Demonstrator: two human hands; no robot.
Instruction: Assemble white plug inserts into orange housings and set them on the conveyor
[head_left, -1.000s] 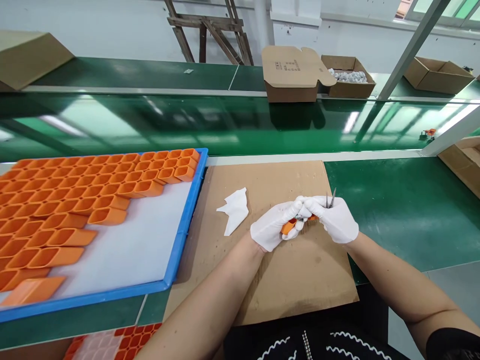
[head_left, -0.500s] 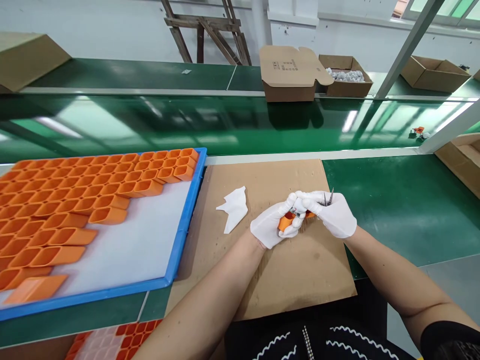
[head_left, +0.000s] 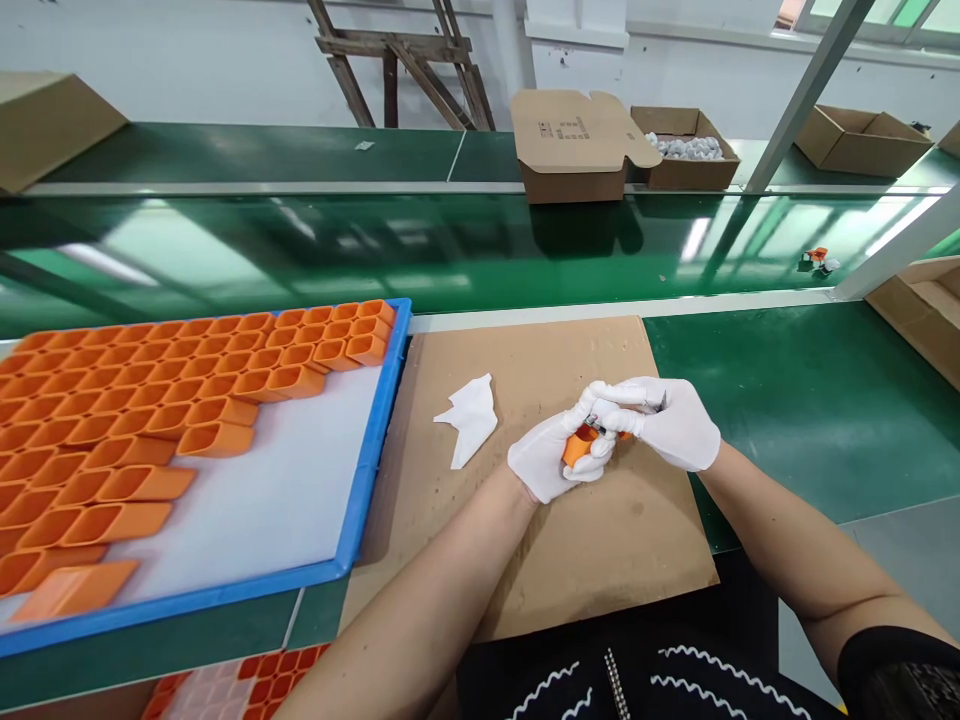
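Observation:
Over the cardboard sheet (head_left: 540,560), my two white-gloved hands meet. My left hand (head_left: 551,455) is closed around an orange plastic piece (head_left: 578,446), with a small white part at its top near the fingertips. My right hand (head_left: 671,425) is closed, its fingertips against the white part. A dark bit of a small pointed metal tool (head_left: 663,402) shows at the right fingers; most of it is hidden. A torn white scrap (head_left: 471,420) lies left of my hands on the cardboard.
A blue-rimmed tray (head_left: 367,460) at left carries rows of orange oval tubes (head_left: 217,438). Behind the green bench stand an open carton (head_left: 574,180), a box of white pieces (head_left: 694,175) and further cartons. Small orange and white items (head_left: 817,260) sit far right.
My hands have shifted slightly right while staying together. My right hand has turned, so the two pointed metal tips that stuck up from it are now mostly hidden.

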